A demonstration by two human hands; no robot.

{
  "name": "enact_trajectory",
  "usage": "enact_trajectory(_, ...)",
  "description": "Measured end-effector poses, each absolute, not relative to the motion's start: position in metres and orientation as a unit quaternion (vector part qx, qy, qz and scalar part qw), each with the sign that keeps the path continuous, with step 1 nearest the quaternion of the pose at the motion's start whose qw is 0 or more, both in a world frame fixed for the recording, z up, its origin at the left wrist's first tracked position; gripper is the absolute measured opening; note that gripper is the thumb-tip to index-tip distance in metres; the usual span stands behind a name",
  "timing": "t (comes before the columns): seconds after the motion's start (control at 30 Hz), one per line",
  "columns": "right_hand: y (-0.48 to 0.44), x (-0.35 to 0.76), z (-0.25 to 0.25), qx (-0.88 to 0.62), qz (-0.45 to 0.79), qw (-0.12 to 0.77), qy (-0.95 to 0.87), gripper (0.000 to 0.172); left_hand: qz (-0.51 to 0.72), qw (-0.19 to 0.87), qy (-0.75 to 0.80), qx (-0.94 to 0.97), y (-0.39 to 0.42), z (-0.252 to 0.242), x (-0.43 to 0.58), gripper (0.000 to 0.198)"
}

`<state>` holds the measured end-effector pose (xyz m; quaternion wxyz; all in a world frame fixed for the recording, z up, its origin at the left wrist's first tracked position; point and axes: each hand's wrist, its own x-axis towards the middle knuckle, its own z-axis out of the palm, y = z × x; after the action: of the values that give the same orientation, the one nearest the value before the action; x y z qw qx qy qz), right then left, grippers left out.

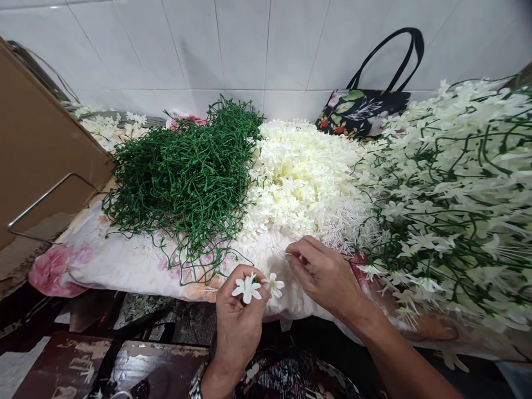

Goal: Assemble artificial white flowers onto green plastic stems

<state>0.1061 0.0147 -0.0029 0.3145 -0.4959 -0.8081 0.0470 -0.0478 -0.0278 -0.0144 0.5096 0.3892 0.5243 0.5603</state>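
Note:
My left hand (pixel 238 318) is closed around a thin green stem bearing two small white artificial flowers (pixel 248 288), held just before the cloth's front edge. My right hand (pixel 322 274) is to its right, fingers pinched together at the edge of the loose white flower pile (pixel 301 177); what it pinches is too small to make out. A heap of green plastic stems (pixel 187 174) lies to the left of the white pile. Both heaps rest on a floral cloth (pixel 95 260).
A big bundle of finished white-flowered green sprays (pixel 457 194) fills the right side. A black floral bag (pixel 366 111) leans on the white tiled wall. A brown board (pixel 37 138) with a metal handle stands at left. Dark worn surface (pixel 83 360) lies below.

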Motion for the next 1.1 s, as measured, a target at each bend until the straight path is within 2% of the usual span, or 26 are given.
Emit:
enact_trajectory(0.07, 0.022, 0.1, -0.007, -0.499, 0.011, 0.245, -0.831, 0.013, 0.556, 0.52, 0.52, 0.386, -0.028, -0.015, -0.048, 0.008)
enact_trajectory(0.13, 0.026, 0.095, -0.01, -0.501, -0.008, 0.222, -0.836, 0.015, 0.558, 0.522, 0.518, 0.385, -0.029, -0.015, -0.049, 0.008)
enact_trajectory(0.27, 0.024, 0.094, -0.013, -0.506, -0.011, 0.222, -0.834, 0.021, 0.559, 0.516, 0.519, 0.39, -0.03, -0.017, -0.051, 0.008)
enact_trajectory(0.47, 0.01, 0.115, -0.01, -0.503, 0.003, 0.237, -0.832, 0.021, 0.557, 0.519, 0.515, 0.394, -0.03, -0.016, -0.05, 0.008)
enact_trajectory(0.63, -0.002, 0.127, -0.01, -0.51, -0.027, 0.193, -0.838, 0.024, 0.545, 0.528, 0.512, 0.403, -0.03, -0.011, -0.045, 0.007)
enact_trajectory(0.9, -0.008, 0.129, -0.005, -0.517, 0.01, 0.164, -0.84, 0.024, 0.546, 0.531, 0.512, 0.397, -0.031, -0.009, -0.042, 0.009)
enact_trajectory(1.1, -0.008, 0.131, -0.013, -0.515, 0.02, 0.24, -0.823, 0.021, 0.543, 0.571, 0.491, 0.371, -0.033, -0.011, -0.041, 0.01)
